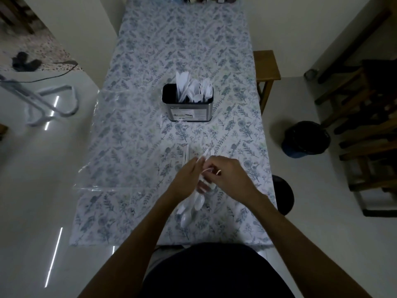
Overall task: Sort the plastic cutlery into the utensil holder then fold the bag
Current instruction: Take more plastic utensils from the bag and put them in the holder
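A long desk (150, 61) under a leaf-print cloth runs away from the person. A clear plastic bag (129, 136) lies flat on its left half, reaching from beside the holder down toward the near edge.

On the floor to the right stand a wooden bench (267, 67), a dark bin (305, 138) and a round black stool (283, 194) close to the desk's edge. A white rack (51, 104) lies on the floor to the left.

The metal holder (188, 108) stands upright at mid-desk. White knives (182, 82) fill its left part, spoons the middle, forks (206, 87) the right.

Near the front edge, both hands meet over a bundle of white spoons (193, 207). The left hand (189, 175) grips the bundle by the handles, fingers curled round it, the bowls hanging toward the person just above the cloth. The right hand (227, 175) pinches at the handles' top ends, where a thin band (211, 169) shows; how it sits on the bundle is blurred. A few clear-wrapped pieces (185, 155) lie on the desk just beyond the hands.
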`<action>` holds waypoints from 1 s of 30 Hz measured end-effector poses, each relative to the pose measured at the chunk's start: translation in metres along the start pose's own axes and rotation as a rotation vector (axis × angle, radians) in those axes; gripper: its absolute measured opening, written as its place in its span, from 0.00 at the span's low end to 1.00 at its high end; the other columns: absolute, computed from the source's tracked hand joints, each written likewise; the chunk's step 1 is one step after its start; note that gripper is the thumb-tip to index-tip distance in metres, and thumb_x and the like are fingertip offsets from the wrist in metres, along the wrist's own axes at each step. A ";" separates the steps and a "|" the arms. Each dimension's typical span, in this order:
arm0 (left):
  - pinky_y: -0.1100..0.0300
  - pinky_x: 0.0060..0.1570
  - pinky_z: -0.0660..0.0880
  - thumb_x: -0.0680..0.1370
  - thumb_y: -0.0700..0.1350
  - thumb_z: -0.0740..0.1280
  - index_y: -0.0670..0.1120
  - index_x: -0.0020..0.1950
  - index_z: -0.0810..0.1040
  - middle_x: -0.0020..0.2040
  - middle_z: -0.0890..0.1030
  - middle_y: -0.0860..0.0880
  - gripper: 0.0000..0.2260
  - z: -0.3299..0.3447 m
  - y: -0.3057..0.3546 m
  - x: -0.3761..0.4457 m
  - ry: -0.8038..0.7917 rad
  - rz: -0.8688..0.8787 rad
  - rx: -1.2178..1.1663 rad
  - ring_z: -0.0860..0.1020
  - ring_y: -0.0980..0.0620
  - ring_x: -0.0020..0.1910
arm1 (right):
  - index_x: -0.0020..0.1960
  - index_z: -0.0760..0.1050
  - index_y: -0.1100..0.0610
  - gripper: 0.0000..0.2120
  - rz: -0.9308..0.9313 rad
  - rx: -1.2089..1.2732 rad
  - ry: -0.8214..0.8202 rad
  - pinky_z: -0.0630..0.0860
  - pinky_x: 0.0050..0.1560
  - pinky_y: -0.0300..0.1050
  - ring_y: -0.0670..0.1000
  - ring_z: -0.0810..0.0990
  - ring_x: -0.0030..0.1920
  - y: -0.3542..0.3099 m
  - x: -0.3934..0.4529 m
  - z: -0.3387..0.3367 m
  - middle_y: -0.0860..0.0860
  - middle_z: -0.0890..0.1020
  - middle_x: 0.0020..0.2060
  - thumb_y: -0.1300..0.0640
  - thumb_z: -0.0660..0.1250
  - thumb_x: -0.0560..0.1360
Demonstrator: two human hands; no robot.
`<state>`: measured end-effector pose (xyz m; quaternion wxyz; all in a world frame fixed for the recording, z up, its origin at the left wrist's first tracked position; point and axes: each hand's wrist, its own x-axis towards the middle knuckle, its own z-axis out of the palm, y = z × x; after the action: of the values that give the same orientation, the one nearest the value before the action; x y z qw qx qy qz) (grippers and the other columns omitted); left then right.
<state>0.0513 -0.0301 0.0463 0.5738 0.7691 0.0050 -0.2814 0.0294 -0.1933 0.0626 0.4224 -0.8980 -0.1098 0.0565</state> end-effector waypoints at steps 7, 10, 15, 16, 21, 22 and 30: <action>0.62 0.27 0.62 0.77 0.73 0.58 0.54 0.59 0.76 0.32 0.72 0.48 0.26 -0.036 -0.058 -0.024 0.273 -0.354 -0.477 0.65 0.54 0.26 | 0.66 0.76 0.51 0.15 0.192 -0.332 -0.052 0.81 0.50 0.53 0.56 0.77 0.58 0.056 -0.005 0.059 0.54 0.76 0.59 0.57 0.66 0.79; 0.59 0.28 0.69 0.80 0.60 0.68 0.46 0.61 0.76 0.39 0.74 0.45 0.20 -0.044 -0.069 -0.031 0.327 -0.283 -0.359 0.69 0.53 0.29 | 0.62 0.78 0.51 0.14 0.116 -0.534 -0.155 0.83 0.41 0.55 0.59 0.74 0.59 0.073 -0.007 0.075 0.57 0.74 0.59 0.58 0.68 0.77; 0.57 0.28 0.72 0.84 0.51 0.62 0.42 0.55 0.79 0.38 0.79 0.45 0.12 -0.040 -0.068 -0.034 0.431 -0.272 -0.346 0.73 0.52 0.29 | 0.42 0.85 0.51 0.06 -0.054 -0.617 -0.056 0.76 0.26 0.43 0.54 0.79 0.44 0.077 0.001 0.064 0.50 0.81 0.43 0.58 0.80 0.67; 0.57 0.28 0.72 0.85 0.50 0.61 0.43 0.55 0.79 0.37 0.80 0.45 0.12 -0.038 -0.067 -0.034 0.437 -0.266 -0.341 0.74 0.52 0.29 | 0.43 0.86 0.50 0.05 -0.076 -0.602 -0.039 0.75 0.27 0.41 0.54 0.79 0.43 0.076 0.001 0.059 0.49 0.81 0.42 0.57 0.80 0.68; 0.58 0.30 0.74 0.85 0.51 0.60 0.43 0.56 0.77 0.40 0.80 0.45 0.13 -0.024 -0.063 -0.032 0.400 -0.206 -0.331 0.75 0.52 0.32 | 0.49 0.86 0.51 0.05 -0.096 -0.569 0.099 0.71 0.33 0.37 0.53 0.80 0.40 0.070 0.003 0.049 0.49 0.82 0.40 0.55 0.77 0.73; 0.58 0.30 0.74 0.85 0.52 0.61 0.42 0.57 0.77 0.41 0.80 0.45 0.14 -0.022 -0.062 -0.031 0.396 -0.209 -0.343 0.76 0.53 0.32 | 0.50 0.86 0.54 0.05 -0.080 -0.563 0.102 0.74 0.33 0.40 0.55 0.80 0.41 0.068 0.003 0.048 0.50 0.82 0.40 0.57 0.75 0.74; 0.62 0.39 0.78 0.84 0.50 0.64 0.42 0.58 0.80 0.52 0.86 0.43 0.12 -0.002 -0.045 -0.026 0.159 -0.091 -0.504 0.84 0.52 0.46 | 0.44 0.79 0.56 0.09 0.227 0.101 -0.123 0.75 0.36 0.39 0.44 0.80 0.36 0.002 0.003 0.052 0.47 0.81 0.36 0.52 0.67 0.81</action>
<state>0.0151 -0.0048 0.0182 0.7317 0.6208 0.1544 -0.2355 0.0222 -0.1553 0.0279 0.4505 -0.8770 -0.0301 0.1645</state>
